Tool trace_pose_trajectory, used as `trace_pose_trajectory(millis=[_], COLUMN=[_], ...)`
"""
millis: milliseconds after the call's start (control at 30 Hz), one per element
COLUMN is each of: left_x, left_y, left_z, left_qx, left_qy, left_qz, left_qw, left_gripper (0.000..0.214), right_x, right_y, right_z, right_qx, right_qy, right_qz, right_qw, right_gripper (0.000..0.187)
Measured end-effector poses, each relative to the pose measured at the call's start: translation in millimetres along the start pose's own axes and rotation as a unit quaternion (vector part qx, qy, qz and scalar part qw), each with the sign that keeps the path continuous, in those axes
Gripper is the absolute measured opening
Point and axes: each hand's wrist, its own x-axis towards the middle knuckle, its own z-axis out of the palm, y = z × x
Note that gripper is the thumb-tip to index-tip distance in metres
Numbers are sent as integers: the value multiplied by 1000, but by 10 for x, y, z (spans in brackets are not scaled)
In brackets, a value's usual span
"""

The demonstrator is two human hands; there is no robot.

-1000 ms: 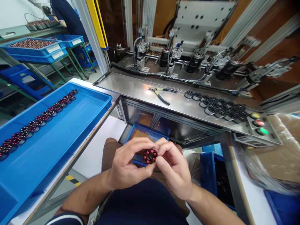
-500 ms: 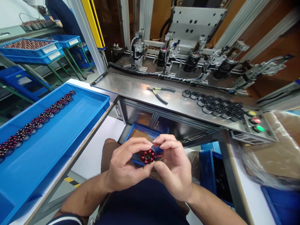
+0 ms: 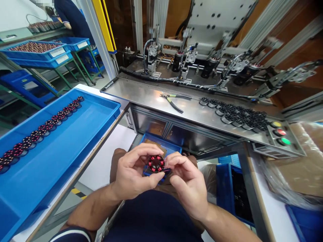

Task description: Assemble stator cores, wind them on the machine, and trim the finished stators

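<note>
A motor stator (image 3: 156,163), a dark round core with red copper windings, faces up in front of me. My left hand (image 3: 137,171) grips it between thumb and fingers around its left side. Thin red lead wires (image 3: 166,170) stick out from its right side. Beside those wires is my right hand (image 3: 188,183), fingers curled and thumb held apart from them. Its fingertips are near the stator's right edge; whether they touch it I cannot tell.
A blue tray (image 3: 98,114) at left carries a row of stators (image 3: 45,127). Pliers (image 3: 174,101) lie on the steel ledge (image 3: 141,92), with several black parts (image 3: 237,114) and control buttons (image 3: 280,132) farther right. Machine fixtures (image 3: 153,55) stand behind. Another person (image 3: 73,20) is far left.
The stator has turned to face me more fully and shifted slightly left. My right hand's thumb and fingers have drawn back from my left fingertips. The view has shifted slightly.
</note>
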Motion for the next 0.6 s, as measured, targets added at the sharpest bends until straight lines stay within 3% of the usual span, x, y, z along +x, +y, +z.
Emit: trace_pose_trajectory(millis=[67,300,467,600], left_x=[3,-12,-22,-37], left_y=[5,4,12,21], left_z=[1,-6,11,40], left_qx=[-9,1,16,12], left_qy=[-2,-15,-30,-22], left_qz=[-8,11,26,14], left_qw=[1000,1000,999,1000], left_gripper=[49,54,55,60], right_x=[2,32,58,51], right_y=[-36,-132,-145,-167], right_z=[-1,17,3,-14], right_qx=[-21,-94,-107,-147], right_qy=[-12,18,-10,5], right_qz=[-17,-65,-93,-127], right_qw=[1000,993,990,981], right_gripper=[4,11,7,12])
